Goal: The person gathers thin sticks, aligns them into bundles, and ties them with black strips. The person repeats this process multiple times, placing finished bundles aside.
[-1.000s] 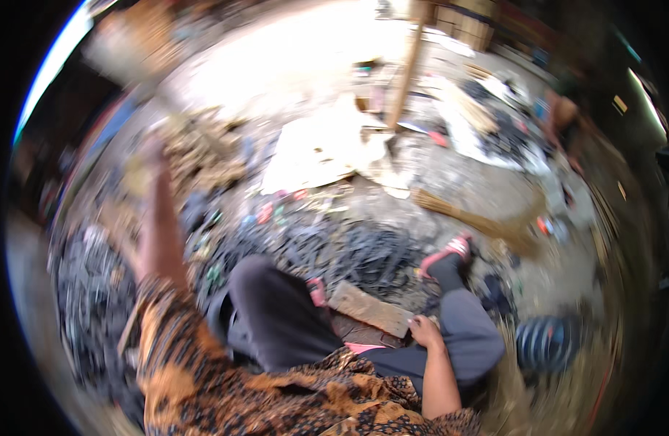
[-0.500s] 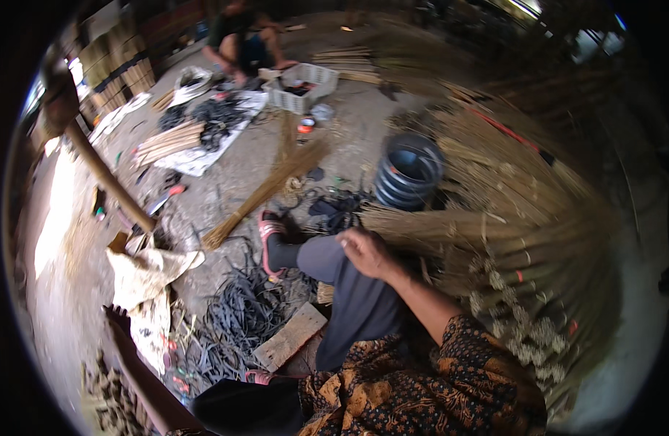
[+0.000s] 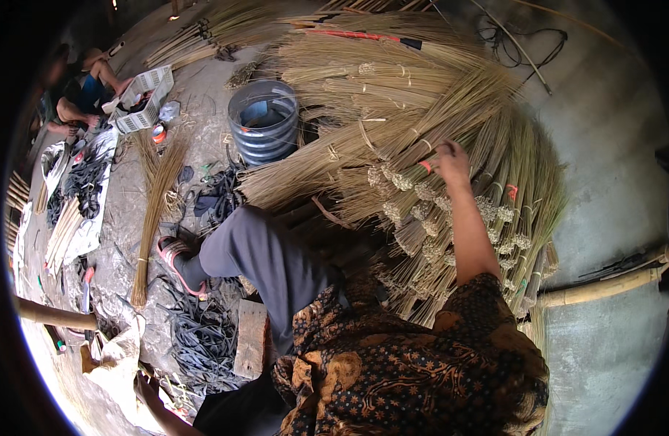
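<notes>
My right hand [image 3: 452, 161] reaches over a large pile of bundled straw [image 3: 487, 134], thumb and fingers apart, next to a bundle with an orange tie [image 3: 425, 166]. The fingertips are at the stalks; whether they touch them is hard to see. The bundles' pale cut ends [image 3: 429, 207] lie below the hand, nearer my body. At the lower left my left hand [image 3: 142, 386] is low beside a cream cloth sack [image 3: 120, 370]. Its fingers are dark and partly hidden.
A dark ribbed bucket [image 3: 263, 134] stands left of the pile. Black strips [image 3: 203, 341] and a wooden block [image 3: 250, 338] lie by my legs. A loose straw bundle [image 3: 154, 225] rests on the floor. Another person [image 3: 80, 94] sits at upper left by a white crate [image 3: 142, 102].
My view has swung to the right. My right hand has left my knee and stretched out over the straw pile. My left hand now appears lower, near the sack.
</notes>
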A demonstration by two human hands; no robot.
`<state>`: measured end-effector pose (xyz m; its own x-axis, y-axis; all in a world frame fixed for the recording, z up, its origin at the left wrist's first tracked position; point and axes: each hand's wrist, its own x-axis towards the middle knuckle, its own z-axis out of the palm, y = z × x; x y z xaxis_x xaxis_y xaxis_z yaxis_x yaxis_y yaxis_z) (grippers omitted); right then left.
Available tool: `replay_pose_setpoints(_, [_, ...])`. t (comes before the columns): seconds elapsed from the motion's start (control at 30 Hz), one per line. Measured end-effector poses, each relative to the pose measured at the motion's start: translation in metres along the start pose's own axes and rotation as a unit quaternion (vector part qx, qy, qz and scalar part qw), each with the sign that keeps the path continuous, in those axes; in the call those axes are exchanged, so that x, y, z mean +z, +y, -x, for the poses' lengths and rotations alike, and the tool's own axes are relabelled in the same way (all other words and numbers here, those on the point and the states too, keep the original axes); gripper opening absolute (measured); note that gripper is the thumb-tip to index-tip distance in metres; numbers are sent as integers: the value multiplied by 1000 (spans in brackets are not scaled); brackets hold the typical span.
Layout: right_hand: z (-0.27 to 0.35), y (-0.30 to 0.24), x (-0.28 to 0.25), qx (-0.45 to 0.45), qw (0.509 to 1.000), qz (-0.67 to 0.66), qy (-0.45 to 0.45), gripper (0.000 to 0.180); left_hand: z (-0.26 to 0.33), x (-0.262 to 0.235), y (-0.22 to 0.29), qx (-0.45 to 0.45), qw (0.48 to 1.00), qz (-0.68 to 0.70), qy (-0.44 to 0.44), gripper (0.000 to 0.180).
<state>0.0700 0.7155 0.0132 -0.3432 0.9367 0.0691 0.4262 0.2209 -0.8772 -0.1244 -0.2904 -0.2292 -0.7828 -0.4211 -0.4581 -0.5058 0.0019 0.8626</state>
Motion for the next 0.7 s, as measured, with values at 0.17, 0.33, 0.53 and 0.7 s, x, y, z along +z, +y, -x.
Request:
replay_pose_setpoints(0.17, [-37, 49, -66, 45, 910, 384, 148, 51, 19, -7, 4, -17, 999, 1, 39, 59])
replay_pose_setpoints(0.33, [-70, 87, -85, -15, 823, 562, -80, 49, 44, -20, -10, -6, 992, -33, 126, 40])
replay_pose_setpoints(0.53, [-107, 123, -63, 58, 844, 531, -41, 66, 58, -29, -18, 3, 993, -40, 110, 33])
replay_pose_setpoints(0.7, [-117, 108, -87, 166, 963, 211, 19, 64, 62, -32, -19, -16, 992, -52, 111, 43])
